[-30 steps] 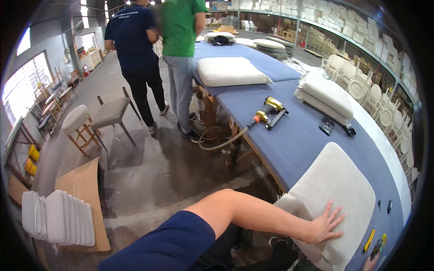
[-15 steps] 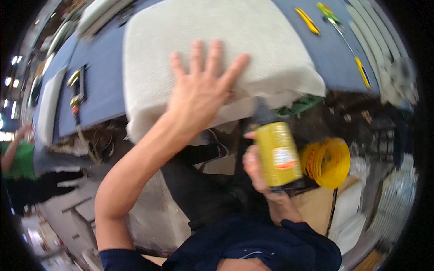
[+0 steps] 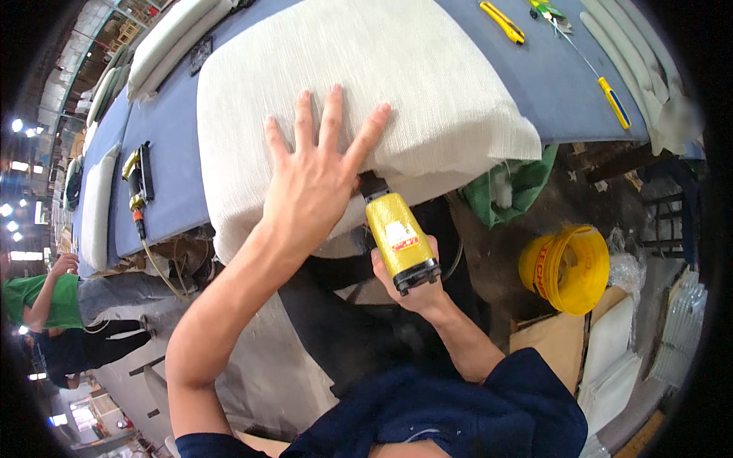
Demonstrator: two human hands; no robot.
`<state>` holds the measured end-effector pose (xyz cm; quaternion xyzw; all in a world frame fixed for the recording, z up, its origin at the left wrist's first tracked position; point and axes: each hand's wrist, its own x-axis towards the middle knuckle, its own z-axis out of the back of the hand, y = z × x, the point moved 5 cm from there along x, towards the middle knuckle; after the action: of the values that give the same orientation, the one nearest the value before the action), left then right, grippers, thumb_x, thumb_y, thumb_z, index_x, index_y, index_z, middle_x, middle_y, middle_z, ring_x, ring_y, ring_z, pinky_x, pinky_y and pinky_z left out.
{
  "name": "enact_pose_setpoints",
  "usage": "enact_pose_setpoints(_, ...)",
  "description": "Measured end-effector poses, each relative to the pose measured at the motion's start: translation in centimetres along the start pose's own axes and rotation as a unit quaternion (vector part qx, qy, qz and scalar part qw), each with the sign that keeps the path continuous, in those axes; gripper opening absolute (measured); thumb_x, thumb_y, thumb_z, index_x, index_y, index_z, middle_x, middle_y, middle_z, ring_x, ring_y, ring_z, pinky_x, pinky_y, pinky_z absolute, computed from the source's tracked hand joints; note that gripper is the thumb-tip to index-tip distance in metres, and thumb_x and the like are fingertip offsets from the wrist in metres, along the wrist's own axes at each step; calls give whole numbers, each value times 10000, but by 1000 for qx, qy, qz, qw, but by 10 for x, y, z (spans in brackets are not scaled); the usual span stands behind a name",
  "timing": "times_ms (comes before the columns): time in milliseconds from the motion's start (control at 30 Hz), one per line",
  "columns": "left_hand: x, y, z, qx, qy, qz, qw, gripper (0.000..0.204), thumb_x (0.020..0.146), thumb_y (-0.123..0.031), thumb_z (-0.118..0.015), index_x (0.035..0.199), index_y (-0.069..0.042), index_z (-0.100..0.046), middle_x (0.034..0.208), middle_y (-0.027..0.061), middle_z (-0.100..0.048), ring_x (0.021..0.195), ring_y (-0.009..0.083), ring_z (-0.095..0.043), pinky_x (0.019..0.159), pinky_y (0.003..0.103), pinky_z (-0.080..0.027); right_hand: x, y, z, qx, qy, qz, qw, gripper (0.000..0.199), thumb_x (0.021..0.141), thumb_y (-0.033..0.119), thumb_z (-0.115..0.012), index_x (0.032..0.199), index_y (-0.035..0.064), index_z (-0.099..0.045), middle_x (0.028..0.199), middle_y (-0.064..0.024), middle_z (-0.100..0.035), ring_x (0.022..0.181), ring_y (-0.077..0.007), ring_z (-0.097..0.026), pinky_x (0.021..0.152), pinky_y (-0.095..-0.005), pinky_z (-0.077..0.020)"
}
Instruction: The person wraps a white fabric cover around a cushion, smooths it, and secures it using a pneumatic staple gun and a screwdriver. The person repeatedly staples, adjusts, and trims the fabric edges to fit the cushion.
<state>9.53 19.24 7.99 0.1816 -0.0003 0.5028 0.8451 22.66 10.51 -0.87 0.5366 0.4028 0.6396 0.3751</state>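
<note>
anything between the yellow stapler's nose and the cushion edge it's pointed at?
Nothing visible. The right hand holds the yellow stapler with its black nose up at the underside edge of the white cushion. The left hand lies flat on top of the cushion, just left of the nose; its thumb partly hides the contact spot.

Wearer's body, head view: two bare forearms w/ no gloves, watch, rings or wristbands visible. Left hand [image 3: 317,179] bare, five fingers showing, nails short and unpainted. Right hand [image 3: 408,286] bare too, mostly hidden, only knuckles and wrist seen. Clothing: dark navy short-sleeved fabric top [image 3: 450,408], plain cloth, soft folds and creases across chest. Left sleeve hem ends above elbow, at lower frame edge; right sleeve hem ends approx. at elbow, loose and wrinkled. Faint lighter mark on chest near bottom edge, too small to tell what. No logos or stripes readable elsewhere.
</note>
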Motion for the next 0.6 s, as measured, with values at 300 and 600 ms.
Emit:
enact_pose_setpoints(300, -5, -1, 6, -11, 16, 25, 1000, 988, 901, -224, -780, 1681, -306, -179, 1695, 204, -242, 1546, 453, -265, 1190, 727, -287, 13, 26, 47, 98, 20, -121, 988, 526, 854, 30, -809, 1300, -19, -535, 1020, -114, -718, 944, -117, -667, 842, -294, -535)
enact_pose_setpoints(600, -44, -27, -43, -52, -230, 96, 967, 800, 883, -272, -785, 1601, -294, -432, 1704, 81, -308, 1575, 316, -227, 1275, 602, -30, 130, 84, 252, -537, -139, -39, 831, 439, 904, 349, -750, 1193, 44, -623, 996, -285, -733, 982, -473, -704, 849, -546, -565)
